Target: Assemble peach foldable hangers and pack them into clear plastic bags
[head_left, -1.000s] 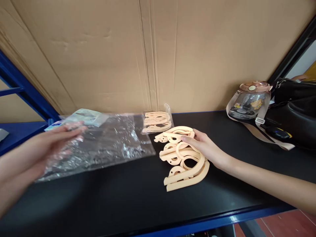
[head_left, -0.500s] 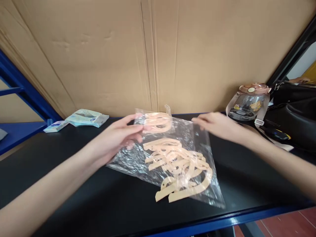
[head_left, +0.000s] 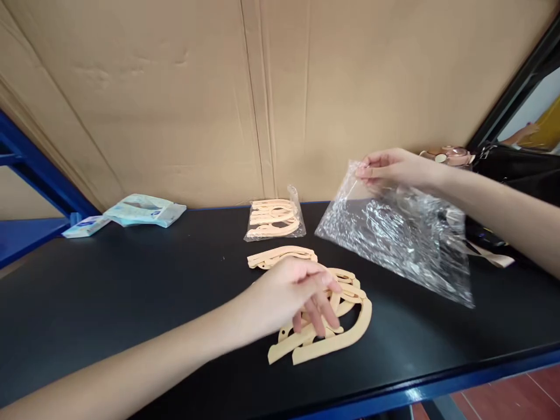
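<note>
My right hand point(head_left: 385, 168) pinches a clear plastic bag point(head_left: 394, 239) by its upper corner, and the bag hangs above the right side of the black table. Over a loose pile of cream folding hangers point(head_left: 335, 345) my left hand point(head_left: 301, 294) hovers with its fingers apart and curved downward. It hides part of the pile, and whether the fingertips touch the hangers I cannot tell. Behind the pile lies a small clear packet point(head_left: 275, 219) holding more cream hangers.
A pale blue tissue pack point(head_left: 142, 210) and a smaller packet point(head_left: 86, 226) lie at the back left. A clear bottle with a pink lid point(head_left: 452, 156) and a black bag point(head_left: 516, 175) stand at right. Cardboard point(head_left: 196, 105) backs the table. Another person's hand shows far right.
The clear bag has moved off the hangers to the right, raised by my right hand. My left hand has let go of it and moved right, over the pile.
</note>
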Demonstrator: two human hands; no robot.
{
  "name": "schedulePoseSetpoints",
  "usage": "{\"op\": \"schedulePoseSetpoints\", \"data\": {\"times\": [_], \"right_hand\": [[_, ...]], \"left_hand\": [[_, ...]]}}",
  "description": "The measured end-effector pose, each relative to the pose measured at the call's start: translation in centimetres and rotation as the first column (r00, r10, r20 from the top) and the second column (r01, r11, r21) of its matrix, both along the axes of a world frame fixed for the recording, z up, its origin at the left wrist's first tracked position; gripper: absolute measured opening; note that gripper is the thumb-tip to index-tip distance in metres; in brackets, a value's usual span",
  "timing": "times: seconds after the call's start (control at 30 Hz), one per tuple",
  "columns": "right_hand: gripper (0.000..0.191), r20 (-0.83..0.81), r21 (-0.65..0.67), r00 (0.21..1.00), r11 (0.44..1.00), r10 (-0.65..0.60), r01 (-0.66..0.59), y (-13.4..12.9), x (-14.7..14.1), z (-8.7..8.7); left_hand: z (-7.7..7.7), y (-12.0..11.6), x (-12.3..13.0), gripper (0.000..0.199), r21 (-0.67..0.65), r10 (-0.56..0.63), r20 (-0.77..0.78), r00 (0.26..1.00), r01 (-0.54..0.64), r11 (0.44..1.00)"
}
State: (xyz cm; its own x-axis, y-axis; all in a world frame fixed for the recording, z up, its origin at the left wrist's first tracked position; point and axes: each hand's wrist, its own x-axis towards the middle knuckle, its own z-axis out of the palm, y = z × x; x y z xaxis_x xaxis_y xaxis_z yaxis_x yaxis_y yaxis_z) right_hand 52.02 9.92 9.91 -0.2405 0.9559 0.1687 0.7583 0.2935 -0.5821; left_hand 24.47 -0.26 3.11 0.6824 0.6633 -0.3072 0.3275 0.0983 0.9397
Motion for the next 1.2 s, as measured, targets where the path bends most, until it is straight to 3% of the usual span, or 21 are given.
{"op": "schedulePoseSetpoints", "data": {"times": [0.07, 0.1, 0.13, 0.17, 0.23, 0.27, 0.33, 0.43, 0.53, 0.7, 0.77, 0.8, 0.83, 0.87, 0.9, 0.97, 1.07, 1.2], "right_hand": [[0.031, 0.149, -0.033, 0.989, 0.999, -0.012, 0.017, 2.6, 2.2, 0.4], [0.031, 0.378, -0.024, 0.926, 1.000, -0.005, 0.015, 3.9, 2.8, 0.4], [0.029, 0.456, -0.014, 0.890, 1.000, -0.011, 0.020, 5.0, 3.1, 0.1], [0.026, 0.519, -0.001, 0.855, 1.000, -0.025, 0.029, 6.1, 3.0, -0.4], [0.021, 0.606, 0.050, 0.793, 0.998, -0.065, 0.044, 7.6, 2.1, -2.1], [0.020, 0.640, 0.088, 0.764, 0.995, -0.085, 0.037, 8.1, 1.5, -3.3], [0.020, 0.684, 0.178, 0.719, 0.984, -0.122, -0.002, 8.6, 0.1, -5.8], [0.026, 0.698, 0.316, 0.692, 0.946, -0.185, -0.066, 8.4, -1.0, -9.1], [0.030, 0.674, 0.409, 0.701, 0.908, -0.234, -0.089, 7.7, -0.9, -10.4], [0.040, 0.548, 0.545, 0.788, 0.835, -0.281, -0.082, 5.1, -3.6, -8.2], [0.040, 0.524, 0.556, 0.829, 0.816, -0.198, -0.156, 3.6, -6.4, -6.8], [0.038, 0.527, 0.533, 0.844, 0.813, -0.101, -0.235, 2.8, -7.9, -6.3], [0.035, 0.485, 0.462, 0.870, 0.817, 0.093, -0.345, 2.2, -9.2, -5.8], [0.031, 0.445, 0.339, 0.862, 0.846, 0.241, -0.412, 1.7, -10.3, -5.6], [0.027, 0.414, 0.233, 0.861, 0.880, 0.295, -0.414, 1.5, -11.0, -5.5], [0.021, 0.369, 0.118, 0.885, 0.930, 0.285, -0.348, 1.6, -11.2, -5.8], [0.024, 0.303, 0.029, 0.939, 0.983, 0.162, -0.179, 2.9, -9.7, -7.1], [0.030, 0.086, -0.160, 0.992, 0.985, 0.087, -0.072, 4.6, -8.4, -9.0]], "left_hand": [[-0.2, 0.0, -0.7, 0.029, 0.096, -0.011, -0.057, 0.998, 0.016, 0.995], [-0.1, 0.6, -1.1, 0.029, 0.189, 0.028, -0.083, 0.996, -0.012, 0.982], [0.0, 1.4, -1.5, 0.030, 0.306, 0.092, -0.105, 0.990, -0.056, 0.950], [0.2, 2.5, -2.1, 0.032, 0.443, 0.188, -0.139, 0.972, -0.108, 0.890], [0.5, 5.4, -3.3, 0.034, 0.749, 0.495, -0.245, 0.834, -0.162, 0.643], [0.4, 7.0, -4.0, 0.034, 0.796, 0.587, -0.235, 0.774, -0.194, 0.574], [-0.1, 10.1, -5.3, 0.036, 0.825, 0.673, -0.215, 0.708, -0.237, 0.512], [-1.7, 13.7, -6.6, 0.042, 0.791, 0.711, -0.229, 0.665, -0.299, 0.534], [-3.2, 15.5, -6.6, 0.036, 0.725, 0.704, -0.216, 0.677, -0.372, 0.580], [-4.1, 15.6, -5.1, 0.032, 0.552, 0.702, -0.101, 0.705, -0.547, 0.629], [-3.9, 15.2, -4.5, 0.031, 0.456, 0.705, -0.037, 0.708, -0.615, 0.643], [-3.7, 14.9, -4.3, 0.031, 0.407, 0.707, -0.003, 0.708, -0.645, 0.647], [-3.5, 14.6, -4.1, 0.031, 0.358, 0.709, 0.035, 0.705, -0.671, 0.649], [-3.3, 14.3, -3.9, 0.031, 0.311, 0.713, 0.073, 0.697, -0.695, 0.648], [-3.1, 14.1, -3.8, 0.031, 0.265, 0.718, 0.108, 0.688, -0.716, 0.646], [-2.7, 13.9, -3.8, 0.032, 0.174, 0.734, 0.156, 0.661, -0.750, 0.638], [-2.6, 14.0, -3.9, 0.032, 0.050, 0.754, 0.186, 0.630, -0.772, 0.633], [-3.0, 14.2, -3.5, 0.031, -0.056, 0.761, 0.250, 0.599, -0.776, 0.629]]}}
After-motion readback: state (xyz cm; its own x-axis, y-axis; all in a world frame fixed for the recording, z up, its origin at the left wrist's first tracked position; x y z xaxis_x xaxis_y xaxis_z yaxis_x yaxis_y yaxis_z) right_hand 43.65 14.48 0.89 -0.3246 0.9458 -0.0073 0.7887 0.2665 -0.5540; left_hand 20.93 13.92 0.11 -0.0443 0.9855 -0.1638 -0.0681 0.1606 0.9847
